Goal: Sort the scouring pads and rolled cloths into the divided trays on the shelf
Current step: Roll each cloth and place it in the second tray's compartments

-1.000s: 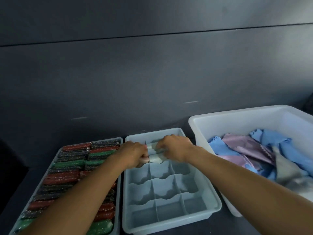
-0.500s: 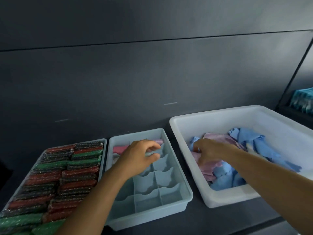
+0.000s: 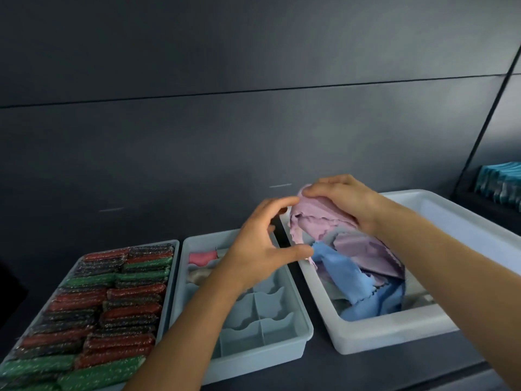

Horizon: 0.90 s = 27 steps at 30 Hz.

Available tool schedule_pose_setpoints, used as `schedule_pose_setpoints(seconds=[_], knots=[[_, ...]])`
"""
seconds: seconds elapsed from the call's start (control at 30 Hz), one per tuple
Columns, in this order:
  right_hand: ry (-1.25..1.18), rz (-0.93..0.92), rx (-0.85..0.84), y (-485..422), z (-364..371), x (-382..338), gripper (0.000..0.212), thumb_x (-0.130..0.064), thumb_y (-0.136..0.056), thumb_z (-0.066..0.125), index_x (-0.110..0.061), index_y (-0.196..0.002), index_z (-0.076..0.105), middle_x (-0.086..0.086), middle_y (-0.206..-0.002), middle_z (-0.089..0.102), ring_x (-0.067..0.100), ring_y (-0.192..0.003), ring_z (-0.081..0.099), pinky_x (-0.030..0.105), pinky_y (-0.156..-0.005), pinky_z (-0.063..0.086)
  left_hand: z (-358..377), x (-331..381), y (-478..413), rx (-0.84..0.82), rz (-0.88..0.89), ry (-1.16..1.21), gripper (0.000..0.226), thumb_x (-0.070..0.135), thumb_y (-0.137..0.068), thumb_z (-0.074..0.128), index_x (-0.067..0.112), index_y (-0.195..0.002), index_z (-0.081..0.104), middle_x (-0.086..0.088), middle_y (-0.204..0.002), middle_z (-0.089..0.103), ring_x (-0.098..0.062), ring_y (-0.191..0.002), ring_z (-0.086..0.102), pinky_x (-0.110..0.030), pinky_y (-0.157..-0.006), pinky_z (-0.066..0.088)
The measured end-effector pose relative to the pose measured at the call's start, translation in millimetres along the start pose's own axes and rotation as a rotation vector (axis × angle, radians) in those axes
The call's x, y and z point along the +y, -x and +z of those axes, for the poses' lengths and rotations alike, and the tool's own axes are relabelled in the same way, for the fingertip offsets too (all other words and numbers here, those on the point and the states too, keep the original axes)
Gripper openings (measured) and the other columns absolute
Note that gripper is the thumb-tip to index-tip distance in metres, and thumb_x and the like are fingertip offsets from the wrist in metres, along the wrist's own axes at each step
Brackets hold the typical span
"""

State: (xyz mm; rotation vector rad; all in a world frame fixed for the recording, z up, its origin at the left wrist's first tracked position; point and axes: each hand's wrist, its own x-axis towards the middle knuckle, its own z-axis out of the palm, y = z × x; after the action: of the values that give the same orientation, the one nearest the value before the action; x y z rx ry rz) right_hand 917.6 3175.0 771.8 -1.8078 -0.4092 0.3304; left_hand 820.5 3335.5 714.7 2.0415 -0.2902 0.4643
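Observation:
My right hand [image 3: 342, 200] grips a lilac cloth [image 3: 315, 218] and holds it up over the left end of the white bin [image 3: 394, 331]. A blue cloth [image 3: 341, 273] and more lilac cloth hang tangled below it. My left hand [image 3: 260, 244] hovers over the blue divided tray [image 3: 262, 348], fingers curved; its fingertip touches the cloth's upper left edge and its thumb reaches the lower edge. In the tray's far-left compartments lie a pink rolled cloth [image 3: 201, 256] and a pale one [image 3: 198, 275]. The grey tray [image 3: 172, 280] at left is packed with red, green and dark scouring pads [image 3: 112, 309].
All three containers stand side by side on a dark shelf against a dark panelled wall. At the far right, behind a black upright post [image 3: 490, 108], a stack of teal items [image 3: 499, 184] sits on another shelf.
My right hand went from the divided tray into the white bin and lifted out a lilac cloth. My left hand left the tray's far compartments and rose to the cloth's edge.

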Motion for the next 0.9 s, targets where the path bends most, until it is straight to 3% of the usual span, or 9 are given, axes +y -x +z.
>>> schedule_pose_setpoints(seconds=[0.1,0.2,0.33,0.43,0.5,0.6,0.67,0.8,0.9], knots=[[-0.136,0.009,-0.088,6.7,12.3,-15.9,0.021,-0.017,-0.088,0.061,0.001,-0.094,0.069,0.017,-0.081,0.066,0.026,-0.069,0.061,0.033,-0.066,0.047,-8.5,12.6,-6.3,0.140,0.259,-0.200,0.055,0.008,-0.069,0.083,0.022,-0.120,0.066,0.009,-0.128,0.055,-0.005,-0.120,0.052,-0.022,-0.102,0.042],[-0.340,0.029,-0.199,10.5,22.1,-22.8,0.023,-0.020,-0.094,0.049,-0.005,-0.082,0.062,0.010,-0.067,0.062,0.018,-0.053,0.058,0.023,-0.046,0.044,-25.6,18.7,-7.9,0.307,0.372,-0.291,0.032,0.001,-0.073,0.071,0.015,-0.102,0.075,0.006,-0.108,0.065,-0.010,-0.099,0.062,-0.028,-0.084,0.051],[-0.506,-0.109,-0.282,15.6,36.0,-23.1,0.030,-0.010,-0.094,0.032,-0.003,-0.084,0.059,0.014,-0.071,0.064,0.020,-0.053,0.050,0.026,-0.047,0.034,-46.8,30.1,-3.4,0.447,0.198,-0.015,0.017,0.005,-0.083,0.072,0.021,-0.088,0.074,0.012,-0.078,0.070,-0.001,-0.069,0.061,-0.017,-0.065,0.048],[-0.546,-0.316,-0.237,21.4,56.4,-17.7,0.030,0.014,-0.078,0.045,-0.006,-0.095,0.062,0.014,-0.086,0.065,0.020,-0.068,0.058,0.026,-0.055,0.044,-49.4,36.4,-1.5,0.588,0.052,0.155,0.011,0.009,-0.086,0.071,0.019,-0.081,0.070,0.016,-0.062,0.063,0.003,-0.057,0.050,-0.015,-0.057,0.042],[-0.519,-0.408,-0.261,24.8,70.9,-14.6,0.033,0.007,-0.074,0.058,-0.010,-0.102,0.063,0.012,-0.096,0.066,0.020,-0.083,0.062,0.026,-0.068,0.051,-47.4,40.2,2.5,0.584,0.021,0.222,0.010,0.006,-0.086,0.070,0.015,-0.090,0.070,0.013,-0.072,0.070,0.001,-0.065,0.061,-0.019,-0.064,0.050],[-0.421,-0.497,-0.197,28.2,85.0,-16.0,0.040,-0.013,-0.072,0.075,-0.012,-0.110,0.062,0.011,-0.109,0.068,0.028,-0.103,0.064,0.038,-0.091,0.052,-49.8,37.8,9.5,0.418,-0.029,0.297,0.041,0.002,-0.082,0.072,0.017,-0.118,0.063,0.002,-0.099,0.075,-0.015,-0.093,0.072,-0.038,-0.084,0.057],[-0.323,-0.548,-0.102,31.4,90.5,-20.5,0.042,-0.018,-0.072,0.080,-0.012,-0.110,0.063,0.009,-0.111,0.069,0.030,-0.107,0.064,0.042,-0.098,0.050,-53.0,35.1,13.1,0.335,-0.025,0.309,0.056,-0.002,-0.077,0.066,0.017,-0.128,0.056,0.000,-0.105,0.074,-0.017,-0.101,0.070,-0.037,-0.091,0.056],[-0.140,-0.656,0.065,35.3,100.6,-27.2,0.008,-0.009,-0.088,0.069,-0.012,-0.095,0.069,-0.001,-0.089,0.073,0.015,-0.084,0.069,0.027,-0.079,0.055,-59.1,40.9,18.0,0.344,-0.112,0.521,0.038,-0.004,-0.087,0.053,0.011,-0.121,0.061,-0.009,-0.106,0.073,-0.024,-0.101,0.070,-0.038,-0.090,0.055],[-0.086,-0.665,0.096,40.2,107.4,-27.1,0.019,-0.013,-0.096,0.059,-0.014,-0.080,0.069,-0.008,-0.066,0.065,0.006,-0.061,0.058,0.017,-0.062,0.046,-63.5,47.5,16.4,0.383,-0.248,0.551,0.033,0.035,-0.091,0.062,0.008,-0.110,0.065,-0.013,-0.097,0.074,-0.026,-0.088,0.073,-0.038,-0.071,0.059]])
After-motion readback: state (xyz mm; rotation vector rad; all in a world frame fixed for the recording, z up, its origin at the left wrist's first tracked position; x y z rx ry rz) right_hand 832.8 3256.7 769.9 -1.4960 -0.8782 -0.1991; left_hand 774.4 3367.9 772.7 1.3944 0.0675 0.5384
